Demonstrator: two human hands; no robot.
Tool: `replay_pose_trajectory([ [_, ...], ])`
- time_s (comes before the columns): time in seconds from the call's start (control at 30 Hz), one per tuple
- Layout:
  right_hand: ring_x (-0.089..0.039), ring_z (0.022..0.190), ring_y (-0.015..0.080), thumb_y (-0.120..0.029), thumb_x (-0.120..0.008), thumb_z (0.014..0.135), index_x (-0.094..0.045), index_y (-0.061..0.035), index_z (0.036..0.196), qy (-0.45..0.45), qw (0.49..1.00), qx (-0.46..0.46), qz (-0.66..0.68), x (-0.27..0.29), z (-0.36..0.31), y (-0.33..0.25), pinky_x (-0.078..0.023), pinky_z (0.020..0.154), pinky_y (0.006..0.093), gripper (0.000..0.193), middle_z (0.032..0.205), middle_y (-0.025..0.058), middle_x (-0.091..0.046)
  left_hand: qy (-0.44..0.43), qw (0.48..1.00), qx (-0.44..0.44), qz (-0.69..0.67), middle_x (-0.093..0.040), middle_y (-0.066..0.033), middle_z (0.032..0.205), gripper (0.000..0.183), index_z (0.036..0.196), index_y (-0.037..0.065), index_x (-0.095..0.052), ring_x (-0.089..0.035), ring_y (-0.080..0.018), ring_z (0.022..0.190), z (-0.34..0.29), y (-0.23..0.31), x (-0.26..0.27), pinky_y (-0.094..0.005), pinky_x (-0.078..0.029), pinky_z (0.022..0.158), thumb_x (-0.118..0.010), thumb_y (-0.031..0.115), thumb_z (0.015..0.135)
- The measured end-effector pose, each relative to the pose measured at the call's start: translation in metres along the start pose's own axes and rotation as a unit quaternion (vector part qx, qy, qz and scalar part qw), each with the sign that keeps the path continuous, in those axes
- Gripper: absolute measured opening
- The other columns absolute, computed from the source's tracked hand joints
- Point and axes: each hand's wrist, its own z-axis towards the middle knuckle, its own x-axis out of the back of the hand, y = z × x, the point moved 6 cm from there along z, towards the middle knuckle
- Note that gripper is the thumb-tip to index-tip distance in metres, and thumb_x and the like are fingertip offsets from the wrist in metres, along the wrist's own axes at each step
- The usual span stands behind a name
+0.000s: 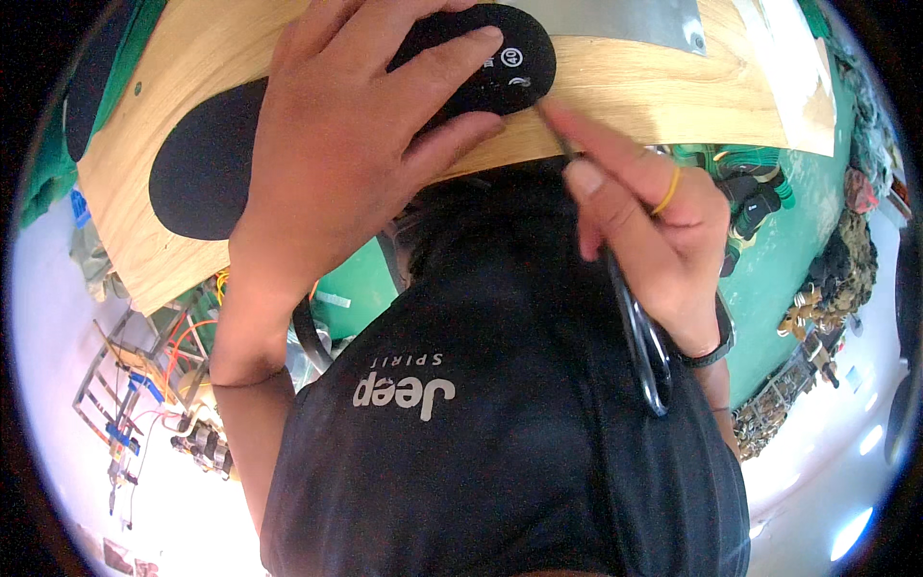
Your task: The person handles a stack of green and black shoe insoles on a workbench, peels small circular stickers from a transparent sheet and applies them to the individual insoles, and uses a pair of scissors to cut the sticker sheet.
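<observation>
A black insole (207,159) with small white print near its right end lies on a pale wooden board (663,87). Across its middle, my left hand (336,135) rests flat with fingers spread, hiding much of it. My right hand (663,216), wearing a yellow ring, is closed around what looks like a pair of scissors (639,327) with a long, shiny dark handle loop. Their narrow tip points at the insole's right edge; motion blur hides whether it touches. The loop hangs below the hand in front of my black shirt.
A grey metal sheet (615,19) lies on the board's far side. The board's front edge runs close to my body. Dark and green items (755,197) sit beyond its right end above a green floor (769,317). A metal-framed stand (120,413) is at the lower left.
</observation>
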Motion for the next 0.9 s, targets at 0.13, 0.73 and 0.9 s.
replay_pose_trajectory([
  [0.13, -0.049, 0.052, 0.0034, -0.004, -0.053, 0.091, -0.061, -0.0004, 0.119, -0.011, 1.0, 0.007, 0.018, -0.009, 0.001, 0.001, -0.038, 0.049, 0.0167, 0.03, 0.071, 0.0009, -0.061, 0.011, 1.0, 0.009, -0.028, -0.056, -0.0144, 0.115, 0.048, 0.111, 0.008, -0.062, -0.054, -0.0323, 0.101, -0.003, -0.001, -0.004, -0.0398, -0.045, 0.086, -0.077, 0.017, 0.066],
  [0.73, -0.046, 0.048, 0.0037, -0.001, -0.052, 0.09, -0.061, 0.0021, 0.119, -0.005, 0.997, -0.041, 0.061, 0.001, 0.006, 0.009, -0.035, 0.047, 0.0162, 0.031, 0.068, 0.001, -0.061, -0.008, 0.999, 0.021, -0.025, -0.056, -0.0137, 0.114, 0.046, 0.111, 0.01, -0.063, -0.055, -0.0316, 0.101, -0.001, -0.006, -0.001, -0.0413, -0.044, 0.087, -0.075, 0.019, 0.067],
  [0.9, -0.047, 0.048, 0.0038, 0.0, -0.051, 0.09, -0.06, 0.0031, 0.12, -0.053, 0.998, 0.023, 0.031, -0.006, 0.009, 0.0, -0.036, 0.048, 0.0165, 0.031, 0.068, 0.0009, -0.061, -0.033, 0.999, 0.011, -0.032, -0.056, -0.0133, 0.113, 0.046, 0.112, 0.011, -0.063, -0.055, -0.0305, 0.102, 0.001, -0.008, 0.0, -0.0399, -0.044, 0.087, -0.075, 0.021, 0.068],
])
